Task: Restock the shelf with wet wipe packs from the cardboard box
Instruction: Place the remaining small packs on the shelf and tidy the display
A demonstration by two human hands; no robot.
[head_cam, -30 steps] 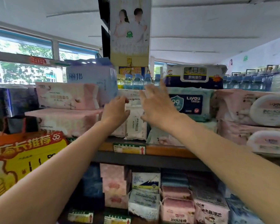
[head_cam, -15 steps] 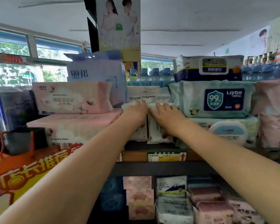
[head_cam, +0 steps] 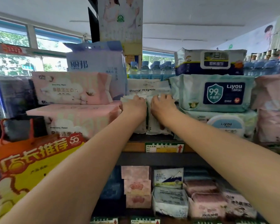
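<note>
Head view: we reach both arms to the upper shelf (head_cam: 136, 147).
Left hand (head_cam: 133, 106): fingers curled over small white wipe packs (head_cam: 155, 126).
Right hand (head_cam: 162, 105): likewise gripping them.
Behind: "Baby wipes" pack (head_cam: 148, 88).
Right: "Liyou 99" pack (head_cam: 217, 92).

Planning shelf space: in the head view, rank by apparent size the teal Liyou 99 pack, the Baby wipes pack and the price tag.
1. teal Liyou 99 pack
2. Baby wipes pack, partly hidden
3. price tag
</note>
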